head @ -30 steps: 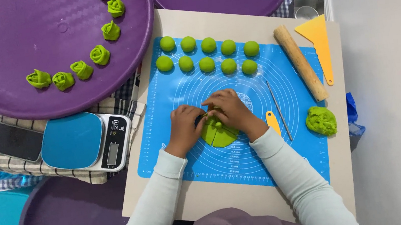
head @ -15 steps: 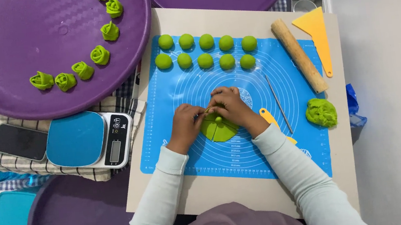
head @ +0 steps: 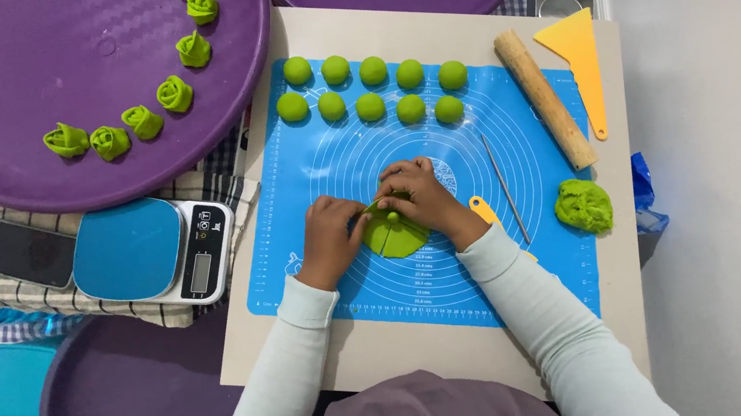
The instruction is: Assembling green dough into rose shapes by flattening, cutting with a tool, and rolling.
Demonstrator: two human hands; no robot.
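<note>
- Folding step in hand, judged: both hands worked a flat green dough disc (head: 397, 236) on the blue silicone mat (head: 311, 177), top edge lifted under the fingertips.
- Left hand (head: 332, 238) pinched narrow on the disc's left rim; right hand (head: 420, 195) curled over the top edge, fingers close together, holding dough.
- A small green bead sat at disc centre, just below the right fingertips.
- Beyond the fingers: ten green dough balls (head: 370, 106) in two rows, well apart from the hands.
- Right of the right hand: thin metal pick (head: 506, 188), orange-handled tool (head: 484, 212), wooden rolling pin (head: 545, 99), spare dough lump (head: 583, 205).
- Far left of the left hand: purple tray (head: 1, 64) with finished dough rosettes (head: 109, 141).
- Next move likely called for a gentle, even grip; thin dough could tear.
</note>
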